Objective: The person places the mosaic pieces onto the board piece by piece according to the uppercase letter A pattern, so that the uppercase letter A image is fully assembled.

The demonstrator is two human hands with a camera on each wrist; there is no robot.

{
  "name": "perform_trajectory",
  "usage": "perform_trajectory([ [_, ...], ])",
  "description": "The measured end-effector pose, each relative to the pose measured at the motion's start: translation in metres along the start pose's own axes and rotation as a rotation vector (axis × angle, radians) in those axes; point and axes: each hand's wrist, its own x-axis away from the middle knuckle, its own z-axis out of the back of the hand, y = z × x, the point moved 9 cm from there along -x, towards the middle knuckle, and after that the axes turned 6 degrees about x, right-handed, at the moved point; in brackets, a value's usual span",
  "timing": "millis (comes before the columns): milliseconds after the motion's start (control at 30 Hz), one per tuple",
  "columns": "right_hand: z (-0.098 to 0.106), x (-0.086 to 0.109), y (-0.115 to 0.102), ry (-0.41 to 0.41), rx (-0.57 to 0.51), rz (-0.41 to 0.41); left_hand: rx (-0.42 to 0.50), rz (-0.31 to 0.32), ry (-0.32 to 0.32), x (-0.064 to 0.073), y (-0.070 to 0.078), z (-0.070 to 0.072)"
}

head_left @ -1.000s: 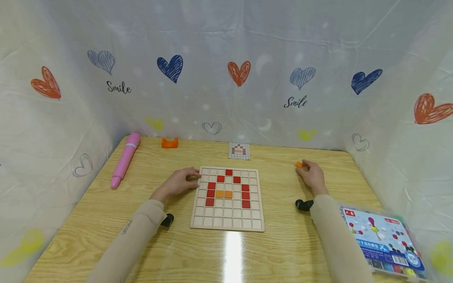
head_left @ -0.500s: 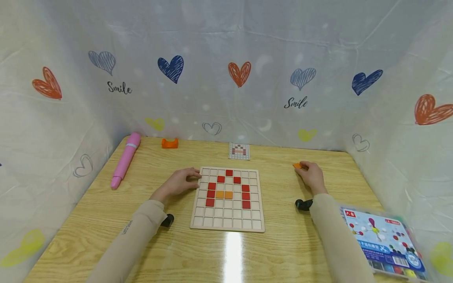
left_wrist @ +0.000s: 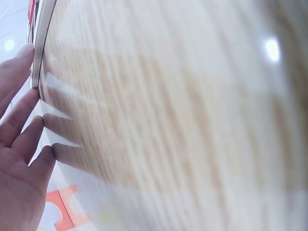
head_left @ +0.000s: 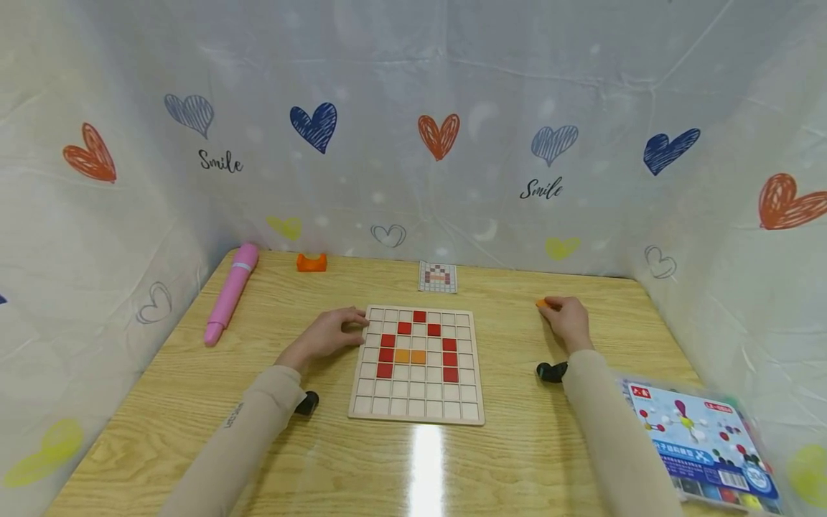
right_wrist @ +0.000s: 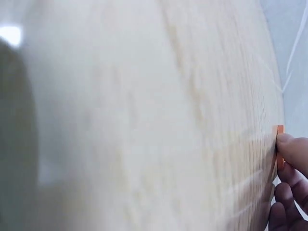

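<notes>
A wooden grid board [head_left: 416,409] lies in the middle of the table. Red tiles [head_left: 450,359] form an arch on it, with two orange tiles [head_left: 418,357] side by side inside. At the board's left edge rests my left hand [head_left: 329,336], its fingers loosely extended; in the left wrist view the fingertips touch the board's side [left_wrist: 39,57]. Over on the right, my right hand [head_left: 568,321] pinches a loose orange tile [head_left: 540,303]. The right wrist view has this tile [right_wrist: 280,130] between thumb and fingers, close to the tabletop.
Behind the board lies a small printed pattern card [head_left: 438,277]. A pink marker-shaped object [head_left: 231,294] and an orange holder [head_left: 311,263] are at the back left. A boxed molecule model kit [head_left: 704,445] sits at the front right. Curtains enclose the table.
My right hand has shifted slightly toward me with the orange tile, and less of the tile shows now. The left hand and the board have stayed in place.
</notes>
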Motion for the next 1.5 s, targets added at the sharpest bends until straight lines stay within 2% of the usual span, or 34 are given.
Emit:
perform_trajectory([
  [267, -0.005, 0.007, -0.008, -0.048, 0.035, 0.122, -0.006, -0.017, 0.0, 0.0, 0.0, 0.001],
  [500, -0.01, 0.021, -0.025, -0.106, 0.063, 0.252, 0.01, 0.0, -0.001, 0.0, 0.0, 0.001],
  [633, -0.014, 0.029, -0.035, -0.149, 0.081, 0.292, 0.005, 0.006, -0.006, 0.0, 0.0, 0.001],
  [733, -0.018, 0.034, -0.043, -0.163, 0.071, 0.305, 0.001, 0.01, -0.01, 0.0, -0.001, 0.001],
  [967, -0.02, 0.049, -0.057, -0.162, -0.029, 0.266, 0.007, 0.011, -0.011, 0.0, -0.002, 0.0],
  [1200, -0.023, 0.061, -0.073, -0.141, -0.08, 0.298, -0.003, 0.018, -0.004, -0.001, -0.002, 0.001],
  [1500, -0.025, 0.077, -0.094, -0.168, -0.128, 0.323, -0.019, 0.017, -0.005, -0.002, -0.003, 0.001],
])
